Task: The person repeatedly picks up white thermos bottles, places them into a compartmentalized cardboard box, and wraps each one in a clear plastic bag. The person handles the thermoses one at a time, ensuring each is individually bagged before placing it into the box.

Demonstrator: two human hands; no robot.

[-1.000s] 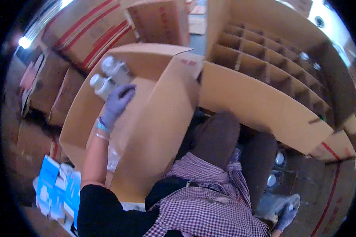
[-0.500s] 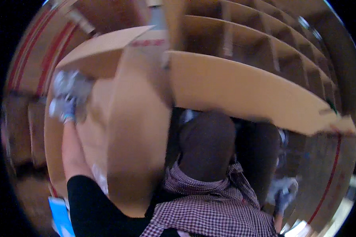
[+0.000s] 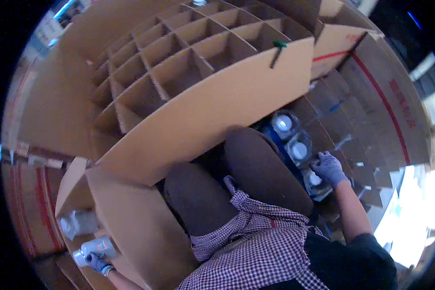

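My left hand (image 3: 97,263), in a grey glove, is closed around a clear bottle (image 3: 105,246) with a pale cap, which lies inside an open cardboard box (image 3: 142,227) at the lower left. Just beyond it lies a second item in clear wrap (image 3: 79,224). On my right side, my right hand (image 3: 329,168), gloved too, bends its fingers over the nearest of several clear, white-capped bottles (image 3: 315,178); its fingertips close at the top of that bottle. Two more bottles (image 3: 299,151) stand in a row farther from me.
A large carton with cardboard dividers (image 3: 174,72) fills the far side, its front flap (image 3: 217,106) rising before my knees. At the right stand a divided carton with tape scraps (image 3: 343,121) and a red-striped flap (image 3: 386,101). Red-striped cartons (image 3: 31,208) stand at the far left.
The view has swung toward my right, so the divided carton and the white-capped bottles now show clearly. My right hand has come up over the bottles. My left hand stays in the left box.
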